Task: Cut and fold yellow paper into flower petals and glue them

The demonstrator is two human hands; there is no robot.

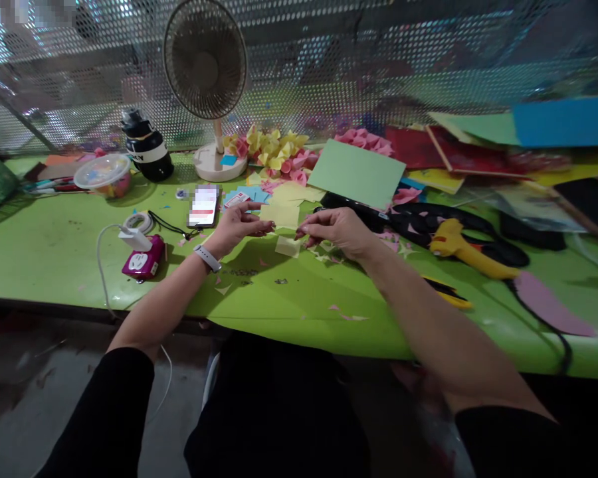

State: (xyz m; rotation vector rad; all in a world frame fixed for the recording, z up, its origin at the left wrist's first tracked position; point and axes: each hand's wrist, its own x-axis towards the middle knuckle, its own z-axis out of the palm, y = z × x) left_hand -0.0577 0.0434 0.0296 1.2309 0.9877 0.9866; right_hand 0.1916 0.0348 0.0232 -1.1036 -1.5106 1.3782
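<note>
My left hand (240, 229), a white band on its wrist, pinches the left edge of a pale yellow paper square (280, 217). Just beyond the paper's right edge is my right hand (333, 229), its thumb and fingers closed together; whatever may be between the fingertips is too small to make out. Below the square, between both hands, a smaller yellow paper piece (288, 247) shows over the green table (279, 305). More yellow sheets (294, 193) lie just behind, and paper scraps are scattered under my right hand.
A fan (206, 66), a black bottle (147, 149) and folded yellow paper flowers (274, 146) stand at the back. On the left are a phone (203, 206) and a purple power socket (144, 259). A yellow glue gun (471, 252) and a yellow-black cutter (448, 292) lie right.
</note>
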